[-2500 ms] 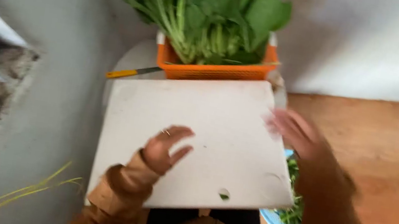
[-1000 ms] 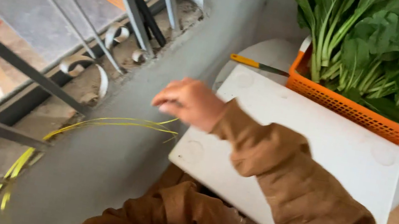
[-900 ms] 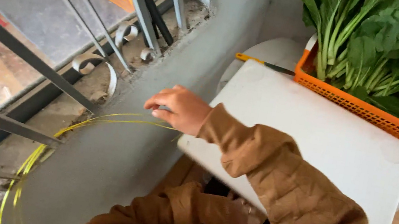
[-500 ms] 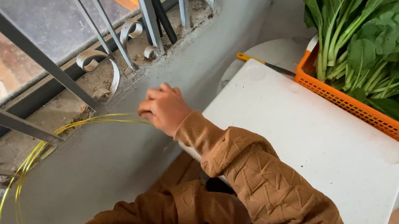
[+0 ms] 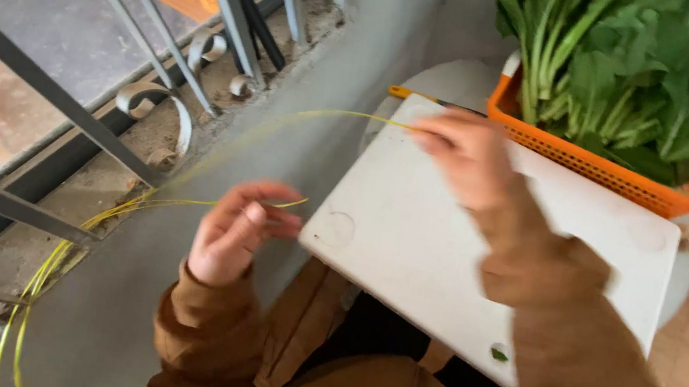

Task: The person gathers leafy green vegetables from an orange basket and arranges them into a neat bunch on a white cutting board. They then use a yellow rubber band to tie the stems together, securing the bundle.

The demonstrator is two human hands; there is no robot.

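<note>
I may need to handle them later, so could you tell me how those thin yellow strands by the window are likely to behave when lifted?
The yellow strands probably flop: they curve and sag between the left hand and right hand. They look very light, being thin. Loose ends trailing along the sill may drag or tangle.

Single view, head-worn camera. Position: above the wearer's lap, looking steeply down and slightly forward. Range: close; the brown-sleeved forearms and chest fill the lower frame. Centre: white rectangular plastic cutting board (image 5: 493, 245), set at a slant across the frame. Upper right: orange perforated plastic basket (image 5: 594, 159) of leafy greens, cut off by the top edge. Left: grey concrete ledge (image 5: 212, 154) and dark metal window bars (image 5: 97, 127), with ground outside seen below them. Right hand (image 5: 462, 152) is motion-blurred, so sharpness there is probably unreliable. No second view; nothing shared.
</note>
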